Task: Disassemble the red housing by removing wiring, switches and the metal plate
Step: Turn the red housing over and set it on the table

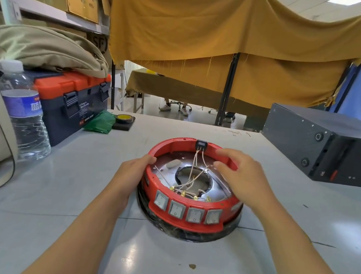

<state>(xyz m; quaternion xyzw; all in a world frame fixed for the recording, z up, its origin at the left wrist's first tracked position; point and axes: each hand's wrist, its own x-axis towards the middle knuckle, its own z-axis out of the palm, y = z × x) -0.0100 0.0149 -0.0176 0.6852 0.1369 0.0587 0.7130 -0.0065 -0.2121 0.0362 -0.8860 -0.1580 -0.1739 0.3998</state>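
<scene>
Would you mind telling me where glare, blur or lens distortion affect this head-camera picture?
Head view: bright glare washes out the metal plate inside the red housing and streaks the table; the right hand is slightly motion-blurred while the left hand is sharper; wide-angle distortion bends the table edge and the shelf at the frame's borders.

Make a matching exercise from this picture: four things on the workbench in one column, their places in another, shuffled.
Things:
1. water bottle
2. toolbox
3. tape roll
4. black metal box

Places:
A. far right of the table
B. under the beige bag
C. beside the green cloth
D. left edge, in front of the toolbox

Pairs: 1-D, 2-B, 3-C, 4-A
</scene>
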